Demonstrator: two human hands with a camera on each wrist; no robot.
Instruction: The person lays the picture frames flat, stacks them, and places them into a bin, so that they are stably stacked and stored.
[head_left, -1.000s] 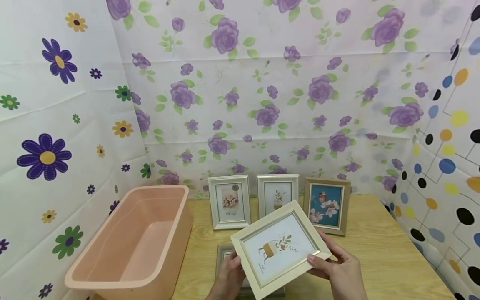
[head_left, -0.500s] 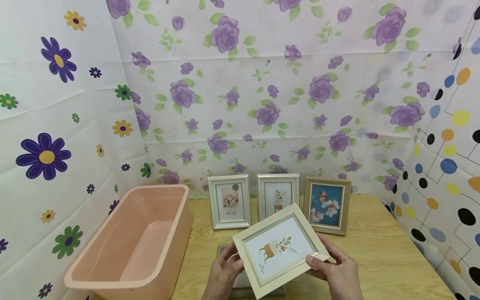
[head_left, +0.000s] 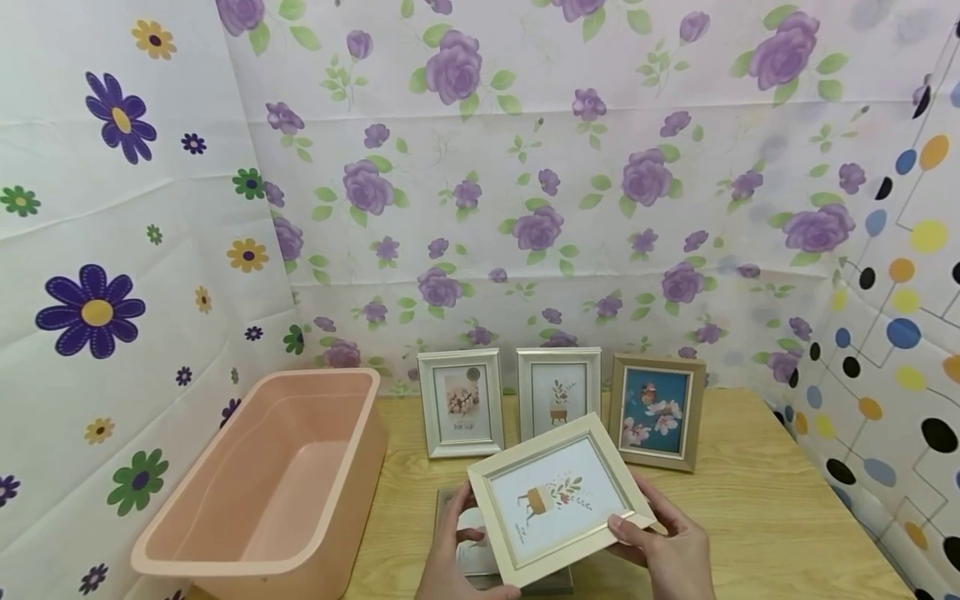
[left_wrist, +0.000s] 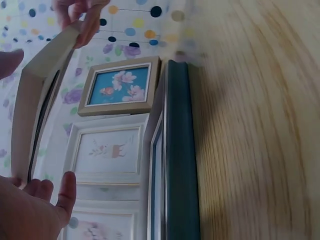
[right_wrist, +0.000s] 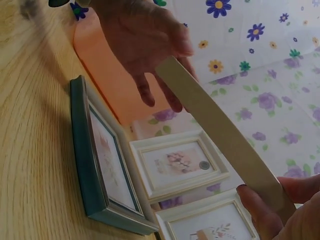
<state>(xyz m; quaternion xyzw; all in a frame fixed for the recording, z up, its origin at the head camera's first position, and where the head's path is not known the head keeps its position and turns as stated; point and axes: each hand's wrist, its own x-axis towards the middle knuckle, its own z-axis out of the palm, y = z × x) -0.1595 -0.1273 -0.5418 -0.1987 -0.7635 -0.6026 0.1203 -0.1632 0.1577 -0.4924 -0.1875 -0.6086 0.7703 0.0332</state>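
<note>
A cream picture frame [head_left: 491, 510] with a plant print is held tilted over the table in the head view. My right hand [head_left: 671, 546] pinches its right edge, thumb on the front and fingers behind. At the opposite side, my left hand [head_left: 450, 554] has its fingers loosely extended along the edge and its thumb near the lower corner. The right wrist view shows that left hand [right_wrist: 142, 42] spread against the end of the frame, not curled round it. Beneath lies a grey-green picture frame [left_wrist: 181, 150], face up on the table, partly hidden in the head view.
Two white picture frames [head_left: 427, 417] [head_left: 527, 367] and a tan one [head_left: 693, 408] with a blue picture stand at the back. A pink plastic tub [head_left: 330, 508] is on the left of the wooden table [head_left: 780, 517]. Patterned cloths hang round it.
My left hand has shifted its fingers up along the frame's left side and its thumb down off the front toward the lower corner. The right hand keeps its pinch; the frame has lowered slightly.
</note>
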